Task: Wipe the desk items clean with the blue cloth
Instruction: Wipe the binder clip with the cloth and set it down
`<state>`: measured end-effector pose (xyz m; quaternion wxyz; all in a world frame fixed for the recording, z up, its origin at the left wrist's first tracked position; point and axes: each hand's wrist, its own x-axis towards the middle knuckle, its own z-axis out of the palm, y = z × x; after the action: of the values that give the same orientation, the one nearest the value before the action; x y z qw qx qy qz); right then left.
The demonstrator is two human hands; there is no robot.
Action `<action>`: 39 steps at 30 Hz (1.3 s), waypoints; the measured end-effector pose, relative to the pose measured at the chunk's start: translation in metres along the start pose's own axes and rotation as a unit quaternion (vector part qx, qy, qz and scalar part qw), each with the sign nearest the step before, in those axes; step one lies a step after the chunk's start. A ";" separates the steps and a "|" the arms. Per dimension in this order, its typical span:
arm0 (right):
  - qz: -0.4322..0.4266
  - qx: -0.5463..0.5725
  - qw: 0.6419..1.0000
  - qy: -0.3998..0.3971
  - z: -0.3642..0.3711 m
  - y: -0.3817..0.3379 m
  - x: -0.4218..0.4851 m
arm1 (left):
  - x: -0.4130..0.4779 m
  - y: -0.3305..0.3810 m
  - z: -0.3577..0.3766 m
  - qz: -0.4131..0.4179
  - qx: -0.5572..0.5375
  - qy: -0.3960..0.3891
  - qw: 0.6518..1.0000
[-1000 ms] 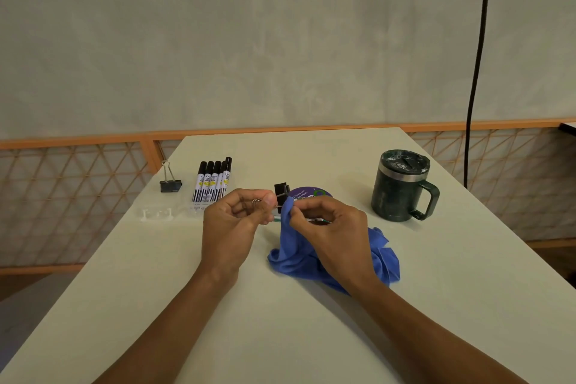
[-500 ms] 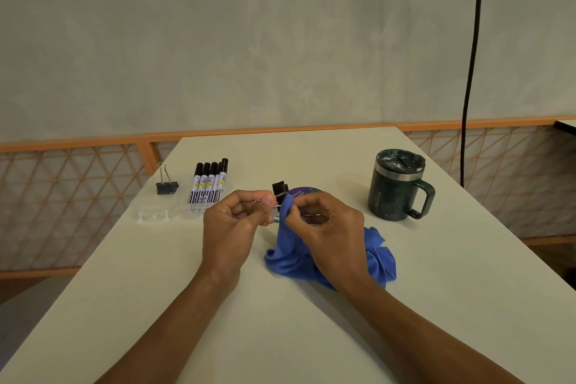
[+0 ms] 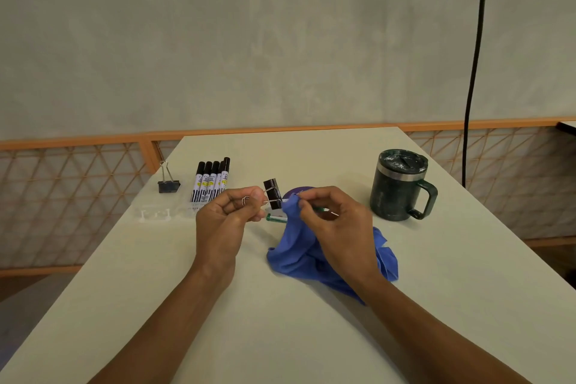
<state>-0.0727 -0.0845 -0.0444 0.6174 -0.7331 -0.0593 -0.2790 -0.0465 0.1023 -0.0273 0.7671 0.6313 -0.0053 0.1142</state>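
Note:
My left hand (image 3: 229,215) pinches the wire handles of a black binder clip (image 3: 272,193) and holds it up over the white desk (image 3: 280,337). My right hand (image 3: 335,224) grips a fold of the blue cloth (image 3: 299,246) and holds it against the right side of the clip. The rest of the cloth trails down onto the desk under my right wrist. A green pen (image 3: 276,217) lies on the desk just below the clip, partly hidden by the cloth and my right hand.
A purple round thing (image 3: 300,190) lies behind my hands. Several black-capped markers (image 3: 212,181) and a second binder clip (image 3: 168,184) lie at the back left, beside a clear plastic piece (image 3: 155,214). A dark green lidded mug (image 3: 400,185) stands at the right. A black cable (image 3: 473,65) hangs at the back right.
My hands have drawn slightly apart, so the black body of the clip shows more plainly between them. The view has shifted a little.

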 end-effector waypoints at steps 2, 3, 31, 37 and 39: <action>0.002 0.003 1.000 0.006 -0.004 0.000 0.002 | 0.002 0.000 -0.001 -0.008 -0.008 0.000 1.000; 0.002 0.009 1.000 0.007 -0.005 0.000 0.002 | 0.003 0.000 -0.001 -0.012 -0.013 -0.001 1.000; 0.118 0.119 0.983 -0.076 -0.013 -0.010 0.013 | 0.001 0.001 -0.001 -0.050 -0.014 -0.143 0.988; 0.146 0.186 0.953 -0.191 -0.012 -0.008 0.010 | 0.002 0.002 -0.002 -0.035 0.007 -0.130 0.991; 0.145 0.187 0.951 -0.197 -0.013 -0.008 0.011 | 0.002 0.002 -0.001 -0.019 0.022 -0.124 0.992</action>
<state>-0.0712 -0.0981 -0.0314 0.7536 -0.6453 -0.1235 -0.0203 -0.0452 0.1042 -0.0250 0.7487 0.6570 -0.0864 0.0207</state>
